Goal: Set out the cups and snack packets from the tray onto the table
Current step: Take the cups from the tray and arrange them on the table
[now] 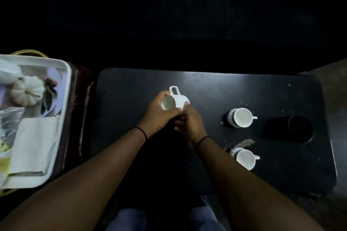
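One view only: head camera, up high, looks forward and down, close over dark table (206, 88), tray (64, 88) at left edge

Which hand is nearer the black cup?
Right. The right hand is nearer the black cup, which stands off to its right; the left hand lies farther left.

Both the left hand (159, 116) and right hand (189, 124) hold a tilted white cup (175, 100) above the dark table (206, 90).
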